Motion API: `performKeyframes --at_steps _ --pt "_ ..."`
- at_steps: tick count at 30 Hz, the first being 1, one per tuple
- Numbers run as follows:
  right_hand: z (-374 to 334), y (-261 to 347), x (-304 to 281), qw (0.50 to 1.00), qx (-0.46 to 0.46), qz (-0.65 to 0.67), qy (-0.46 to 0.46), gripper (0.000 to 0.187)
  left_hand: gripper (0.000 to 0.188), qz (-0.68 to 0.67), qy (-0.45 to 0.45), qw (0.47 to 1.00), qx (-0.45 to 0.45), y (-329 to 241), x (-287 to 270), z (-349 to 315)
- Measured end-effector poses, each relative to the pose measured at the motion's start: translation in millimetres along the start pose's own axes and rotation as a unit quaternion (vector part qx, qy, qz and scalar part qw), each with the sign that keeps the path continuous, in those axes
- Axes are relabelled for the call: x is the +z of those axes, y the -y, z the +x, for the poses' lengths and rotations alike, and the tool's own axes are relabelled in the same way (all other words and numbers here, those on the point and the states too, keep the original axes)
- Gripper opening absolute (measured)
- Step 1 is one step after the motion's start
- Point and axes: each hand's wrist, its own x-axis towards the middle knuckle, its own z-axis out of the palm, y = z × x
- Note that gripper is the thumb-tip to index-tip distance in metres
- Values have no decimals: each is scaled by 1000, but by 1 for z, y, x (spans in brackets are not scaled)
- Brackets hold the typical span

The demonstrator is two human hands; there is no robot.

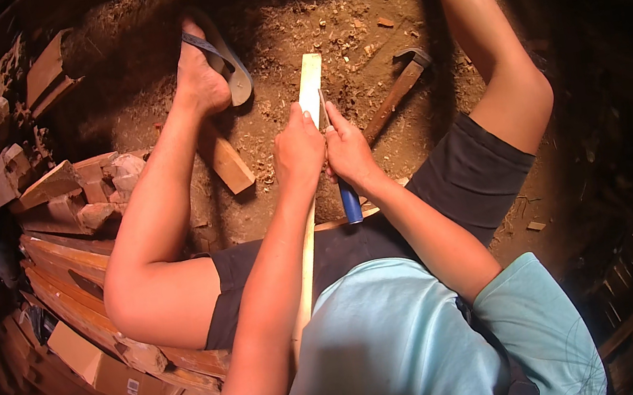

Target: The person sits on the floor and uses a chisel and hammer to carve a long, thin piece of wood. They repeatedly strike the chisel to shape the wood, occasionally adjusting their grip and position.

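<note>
a long, flat, pale wooden strip (309, 86) runs from beside your light-blue shirt (397, 323), over your dark shorts (457, 175) and out between your legs (150, 211). your right hand (350, 151) has its grip wrapped around a blue-handled tool (350, 203) with a slim metal blade; your left hand (300, 148) has its grip clamped on the strip. farther off, a brown wooden block (229, 165) and a dark-headed, wooden-handled tool (397, 99) lie on the dirt floor (354, 57).
</note>
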Motion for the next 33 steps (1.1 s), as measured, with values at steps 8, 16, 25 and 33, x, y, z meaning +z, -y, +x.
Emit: performKeyframes --at_steps 8,16,25,33 --pt "2 12 -11 997 45 41 43 54 39 -9 3 1000 1 -1 -1 -3" --pt "19 17 -12 999 8 -28 23 51 43 0 0 999 39 1 0 0" --pt "14 1 -1 997 -44 -59 -30 50 39 -24 0 1000 18 2 0 1" --pt "10 13 -8 1000 8 2 13 52 42 -24 11 1000 -2 -6 -4 -2"
